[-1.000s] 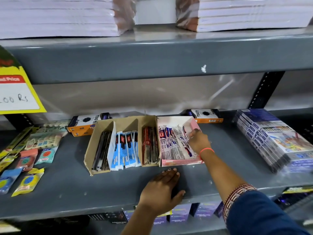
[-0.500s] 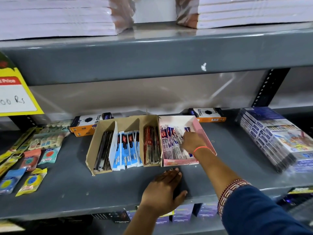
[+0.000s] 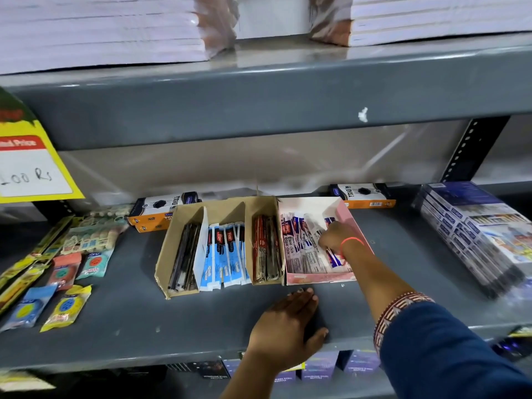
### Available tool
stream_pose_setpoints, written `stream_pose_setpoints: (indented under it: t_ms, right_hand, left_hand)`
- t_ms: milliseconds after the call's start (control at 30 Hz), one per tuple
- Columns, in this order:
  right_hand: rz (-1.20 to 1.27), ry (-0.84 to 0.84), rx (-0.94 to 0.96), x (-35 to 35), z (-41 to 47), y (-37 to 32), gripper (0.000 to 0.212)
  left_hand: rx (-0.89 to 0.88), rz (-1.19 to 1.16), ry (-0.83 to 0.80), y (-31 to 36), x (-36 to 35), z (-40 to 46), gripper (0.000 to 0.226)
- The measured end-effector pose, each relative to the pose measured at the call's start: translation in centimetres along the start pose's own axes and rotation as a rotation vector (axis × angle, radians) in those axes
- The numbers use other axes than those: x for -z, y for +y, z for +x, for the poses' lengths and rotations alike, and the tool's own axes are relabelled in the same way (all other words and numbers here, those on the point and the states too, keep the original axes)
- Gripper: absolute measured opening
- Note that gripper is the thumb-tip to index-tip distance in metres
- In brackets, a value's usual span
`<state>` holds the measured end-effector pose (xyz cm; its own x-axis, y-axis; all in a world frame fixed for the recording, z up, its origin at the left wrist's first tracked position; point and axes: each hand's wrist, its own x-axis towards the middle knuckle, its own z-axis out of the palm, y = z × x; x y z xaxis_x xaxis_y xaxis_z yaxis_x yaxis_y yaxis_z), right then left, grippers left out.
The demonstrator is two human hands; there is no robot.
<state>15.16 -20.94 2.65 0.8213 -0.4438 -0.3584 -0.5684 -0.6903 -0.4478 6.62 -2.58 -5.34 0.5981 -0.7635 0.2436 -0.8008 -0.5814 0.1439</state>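
A pink-and-white open box [image 3: 357, 223] of white pen packets [image 3: 299, 249] stands on the grey shelf [image 3: 129, 318], right of a brown cardboard tray [image 3: 164, 254]. My right hand [image 3: 335, 236] reaches into the pink box, its curled fingers down among the packets; whether they grip one is hidden. My left hand [image 3: 285, 326] rests flat on the shelf in front of the pink box, fingers straight.
The brown tray holds dark pens, blue packets [image 3: 224, 254] and red packets [image 3: 266, 251]. Orange boxes [image 3: 365, 197] lie behind. A stack of blue packs [image 3: 475, 231] sits at the right, small sachets [image 3: 66, 306] at the left. Notebook stacks fill the shelf above.
My right hand has moved left and deeper into the pink box, from its right wall to the middle of the packets. My left hand has stayed on the shelf.
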Motion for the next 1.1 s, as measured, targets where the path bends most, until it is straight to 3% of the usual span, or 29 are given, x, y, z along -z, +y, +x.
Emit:
stream_pose_setpoints:
  t_ms: [167,233,300,400,533,667,800,900,1100]
  right_hand:
    - [0.303,0.014,0.004,2.2,0.5,0.5,0.030]
    - [0.259,0.035,0.098,3.3,0.4,0.1,0.029]
    - [0.195,0.090,0.204,4.2,0.2,-0.5,0.013]
    - [-0.142,0.217,0.379,5.1,0.2,-1.3,0.027]
    - [-0.608,0.330,0.525,3.4,-0.6,-0.9,0.032]
    - [-0.907,0.251,0.639,0.1,-0.9,-0.3,0.036]
    - [-0.735,0.238,0.584,-0.2,-0.2,0.2,0.046]
    - [-0.458,0.225,0.380,1.3,-0.2,0.4,0.033]
    - [-0.218,-0.105,0.206,0.7,-1.1,0.5,0.014]
  left_hand:
    - [-0.030,0.036,-0.014,0.4,0.5,0.1,0.052]
    - [-0.002,0.025,-0.003,0.4,0.9,0.1,0.052]
    - [0.017,-0.001,-0.002,0.3,0.9,0.1,0.055]
    - [0.052,-0.103,-0.084,0.1,0.4,0.2,0.061]
    - [0.031,-0.019,-0.026,0.2,0.6,0.1,0.055]
    - [-0.012,-0.013,0.010,0.4,0.8,0.1,0.052]
    - [-0.027,0.023,0.033,0.4,0.5,0.1,0.052]
    - [-0.006,0.039,0.012,0.6,0.8,0.2,0.052]
    - [0.039,-0.046,-0.003,0.4,1.3,0.4,0.056]
